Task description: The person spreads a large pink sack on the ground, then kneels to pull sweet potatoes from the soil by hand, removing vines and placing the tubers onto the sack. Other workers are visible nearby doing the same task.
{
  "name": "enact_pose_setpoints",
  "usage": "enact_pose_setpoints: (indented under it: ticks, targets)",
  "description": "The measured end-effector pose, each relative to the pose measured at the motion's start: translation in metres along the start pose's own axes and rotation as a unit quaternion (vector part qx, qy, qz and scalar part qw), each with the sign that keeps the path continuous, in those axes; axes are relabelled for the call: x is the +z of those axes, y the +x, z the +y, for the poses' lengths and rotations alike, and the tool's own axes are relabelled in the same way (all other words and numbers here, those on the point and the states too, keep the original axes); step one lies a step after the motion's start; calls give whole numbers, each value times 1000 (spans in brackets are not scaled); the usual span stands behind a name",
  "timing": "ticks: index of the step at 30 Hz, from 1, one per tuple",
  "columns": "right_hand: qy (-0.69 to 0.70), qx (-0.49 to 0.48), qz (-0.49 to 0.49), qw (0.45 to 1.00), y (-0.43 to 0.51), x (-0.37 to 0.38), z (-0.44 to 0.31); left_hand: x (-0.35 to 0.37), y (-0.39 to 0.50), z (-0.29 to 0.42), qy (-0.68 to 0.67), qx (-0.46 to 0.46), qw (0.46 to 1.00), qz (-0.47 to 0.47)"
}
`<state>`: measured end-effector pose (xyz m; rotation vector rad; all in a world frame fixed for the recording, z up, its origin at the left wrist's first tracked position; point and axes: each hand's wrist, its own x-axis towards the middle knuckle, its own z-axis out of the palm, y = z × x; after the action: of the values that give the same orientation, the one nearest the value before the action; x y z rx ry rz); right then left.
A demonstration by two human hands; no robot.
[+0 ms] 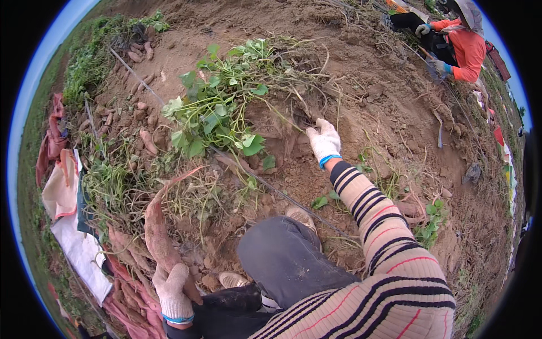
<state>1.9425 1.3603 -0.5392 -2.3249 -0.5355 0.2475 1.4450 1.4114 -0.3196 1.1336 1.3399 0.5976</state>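
Observation:
My left hand (171,288), in a white knit glove with a blue cuff edge, is closed around a long, curved sweet potato (159,233). Its thin root end points up and to the right. A brown tapered piece (192,290) shows beside the same hand; whether it belongs to that root I cannot tell. Ahead, my right hand (325,140), gloved alike, has its fingers closed on a sweet potato vine (281,115) stem over dug soil. Leafy growth (224,114) of the plant spreads to the left of this hand.
Harvested sweet potatoes (148,142) lie on soil at the left. Pinkish-red sacking (135,311) and a white sack (82,258) are at lower left. A thin drip line (279,193) crosses before my knees. Another person (465,51) in orange sits at upper right. More roots (413,209) show at right.

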Motion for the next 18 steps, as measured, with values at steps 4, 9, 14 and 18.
enact_pose_setpoints:
  ticks: [4,9,14,18]
  targets:
    - [-133,75,-87,985,61,20,49,9,8,7,-1,-33,999,-8]
    - [-44,151,-142,977,92,26,54,17,8,7,-28,-49,998,27]
    - [-193,52,-221,955,75,5,64,12,6,2,-45,-43,998,13]
    - [-140,22,-208,968,25,14,65,9,0,6,-16,-40,999,-3]
